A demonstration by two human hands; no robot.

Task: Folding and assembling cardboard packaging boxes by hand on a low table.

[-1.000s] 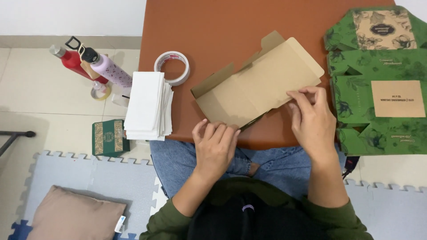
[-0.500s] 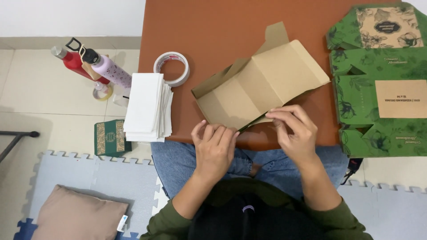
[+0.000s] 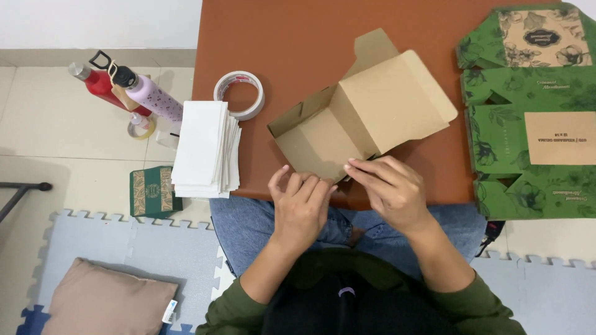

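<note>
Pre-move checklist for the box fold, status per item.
1. Both hands at the near edge of the cardboard box: ok, left hand and right hand meet there.
2. Box half-formed, flaps up: ok.
3. Near flap tucked in: cannot tell, fingers hide it.
4. Tape roll on the table, left of the box: ok.
5. Stack of white sheets apart from the box: ok.
6. Green printed flats apart from the fold: ok.

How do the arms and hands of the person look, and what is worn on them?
Both arms wear long dark olive-green sleeves pushed up the forearms. The left hand and right hand are bare: no gloves, rings or watch visible.
</note>
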